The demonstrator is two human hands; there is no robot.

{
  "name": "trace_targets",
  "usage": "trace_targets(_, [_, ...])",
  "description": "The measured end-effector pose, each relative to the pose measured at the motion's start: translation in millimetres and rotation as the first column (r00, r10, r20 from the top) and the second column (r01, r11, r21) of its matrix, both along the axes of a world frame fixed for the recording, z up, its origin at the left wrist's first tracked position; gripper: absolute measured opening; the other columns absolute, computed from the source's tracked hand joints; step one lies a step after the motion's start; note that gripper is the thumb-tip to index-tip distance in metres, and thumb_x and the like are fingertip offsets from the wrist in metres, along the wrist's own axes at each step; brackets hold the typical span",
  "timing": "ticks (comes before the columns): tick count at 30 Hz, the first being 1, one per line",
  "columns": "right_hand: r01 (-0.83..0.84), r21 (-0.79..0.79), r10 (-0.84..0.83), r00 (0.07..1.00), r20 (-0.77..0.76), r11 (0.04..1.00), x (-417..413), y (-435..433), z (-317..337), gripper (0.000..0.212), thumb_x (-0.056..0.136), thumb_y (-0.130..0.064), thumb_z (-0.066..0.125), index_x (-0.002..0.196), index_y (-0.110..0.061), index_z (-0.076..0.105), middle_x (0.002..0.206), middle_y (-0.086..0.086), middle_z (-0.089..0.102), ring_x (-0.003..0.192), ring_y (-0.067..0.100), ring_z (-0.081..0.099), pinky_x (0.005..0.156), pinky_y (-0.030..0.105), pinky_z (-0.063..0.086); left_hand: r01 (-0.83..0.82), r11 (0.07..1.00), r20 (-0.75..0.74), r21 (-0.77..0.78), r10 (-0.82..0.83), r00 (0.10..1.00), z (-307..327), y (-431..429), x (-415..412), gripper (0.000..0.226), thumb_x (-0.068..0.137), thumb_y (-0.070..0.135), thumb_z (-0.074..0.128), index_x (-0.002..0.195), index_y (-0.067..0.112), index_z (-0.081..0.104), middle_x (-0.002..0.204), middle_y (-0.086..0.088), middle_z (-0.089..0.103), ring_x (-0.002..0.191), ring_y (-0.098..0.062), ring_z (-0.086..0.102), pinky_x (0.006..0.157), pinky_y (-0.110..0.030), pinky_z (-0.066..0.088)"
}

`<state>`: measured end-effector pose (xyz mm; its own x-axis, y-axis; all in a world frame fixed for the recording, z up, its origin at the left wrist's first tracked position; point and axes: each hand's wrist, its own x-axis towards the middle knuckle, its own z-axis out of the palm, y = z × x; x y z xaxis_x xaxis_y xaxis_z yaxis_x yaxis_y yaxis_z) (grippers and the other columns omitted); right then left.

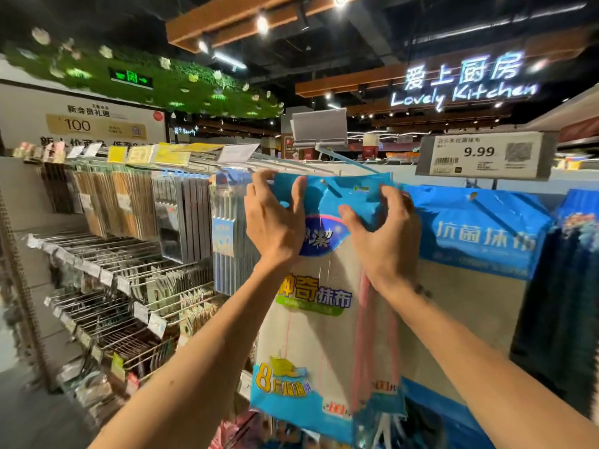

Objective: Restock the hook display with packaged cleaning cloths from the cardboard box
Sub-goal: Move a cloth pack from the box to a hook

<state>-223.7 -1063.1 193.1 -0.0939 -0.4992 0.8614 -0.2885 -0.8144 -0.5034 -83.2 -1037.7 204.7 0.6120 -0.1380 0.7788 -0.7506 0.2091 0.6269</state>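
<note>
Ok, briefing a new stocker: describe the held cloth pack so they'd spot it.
Under the Lovely Kitchen sign, left of the 9.99 price tag, left hand and right hand grip a cloth pack by its blue top. Only it shows a yellow 8.

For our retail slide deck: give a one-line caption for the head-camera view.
Left hand and right hand hold a packaged cleaning cloth up at the display hook, beside a price tag.

Both hands (275,222) (385,236) on cloth pack (311,338)

Two hands (275,222) (385,234), one exit sign (131,77), one 9.99 tag (483,155)
</note>
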Motion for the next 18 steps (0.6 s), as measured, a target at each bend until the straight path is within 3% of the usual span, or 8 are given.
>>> trace_targets(2, [0.076, -0.051, -0.08, 0.995, -0.064, 0.996, -5.0, -4.7, -17.6, 0.067, 0.074, -0.044, 0.079, 0.122, -0.001, 0.059, 0.112, 0.017, 0.061, 0.107, 0.033, 0.056, 0.094, 0.041, 0.047, -0.005, 1.0, 0.008, 0.02, 0.004, 1.0, -10.1, 0.0, 3.9, 0.048, 0.091, 0.056, 0.059, 0.119, 0.018, 0.051, 0.108, -0.003, 0.062, 0.099, -0.023, 0.056, 0.086, -0.043, 0.046])
trace_targets(4, [0.144, -0.035, -0.147, 0.985, -0.092, 0.989, -10.5, -7.1, -25.8, 0.076, 0.072, -0.056, 0.075, 0.123, -0.003, 0.058, 0.113, 0.017, 0.059, 0.108, 0.037, 0.055, 0.094, 0.045, 0.046, 0.032, 0.995, -0.033, 0.092, -0.029, 0.999, -12.1, -0.2, 9.4, 0.05, 0.089, 0.061, 0.055, 0.119, 0.021, 0.047, 0.109, 0.0, 0.062, 0.101, -0.023, 0.058, 0.088, -0.049, 0.047])
trace_targets(8, [0.077, 0.002, -0.077, 0.993, -0.094, 0.997, -16.4, 9.8, -37.9, 0.064, 0.074, -0.039, 0.081, 0.121, -0.004, 0.054, 0.112, 0.015, 0.058, 0.104, 0.032, 0.055, 0.087, 0.035, 0.041, 0.116, 0.97, -0.1, 0.215, -0.096, 0.99, -5.1, 15.8, 10.2, 0.064, 0.085, 0.069, 0.051, 0.124, 0.019, 0.044, 0.119, -0.006, 0.06, 0.107, -0.027, 0.059, 0.093, -0.052, 0.048])
trace_targets(11, [0.078, 0.013, -0.076, 0.988, -0.134, 0.997, -31.3, 37.8, -60.6, 0.047, 0.076, -0.031, 0.08, 0.112, -0.013, 0.056, 0.098, 0.002, 0.054, 0.092, 0.024, 0.055, 0.077, 0.04, 0.044, 0.074, 0.956, -0.021, 0.283, -0.071, 0.997, -18.4, 52.9, 11.9, 0.06, 0.089, 0.054, 0.061, 0.13, 0.015, 0.043, 0.122, -0.011, 0.055, 0.109, -0.026, 0.053, 0.091, -0.039, 0.044])
trace_targets(15, [0.022, 0.126, 0.007, 0.974, -0.225, 0.992, -54.0, 84.9, -100.1, 0.018, 0.08, -0.027, 0.077, 0.085, -0.021, 0.061, 0.079, -0.007, 0.058, 0.078, 0.022, 0.06, 0.067, 0.035, 0.046, 0.109, 0.9, -0.021, 0.422, -0.111, 0.994, -54.3, 127.3, 17.7, 0.022, 0.088, 0.032, 0.07, 0.102, 0.016, 0.063, 0.094, -0.008, 0.069, 0.088, -0.029, 0.066, 0.076, -0.037, 0.054])
trace_targets(18, [-0.08, 0.194, 0.138, 0.942, -0.307, 0.978, -60.5, 131.2, -129.8, 0.018, 0.083, -0.027, 0.077, 0.075, -0.018, 0.064, 0.069, -0.002, 0.066, 0.069, 0.025, 0.063, 0.065, 0.038, 0.051, 0.118, 0.804, -0.012, 0.582, -0.137, 0.991, -85.0, 194.6, 20.1, 0.014, 0.087, 0.03, 0.074, 0.082, 0.02, 0.065, 0.083, -0.004, 0.071, 0.074, -0.023, 0.066, 0.065, -0.03, 0.05])
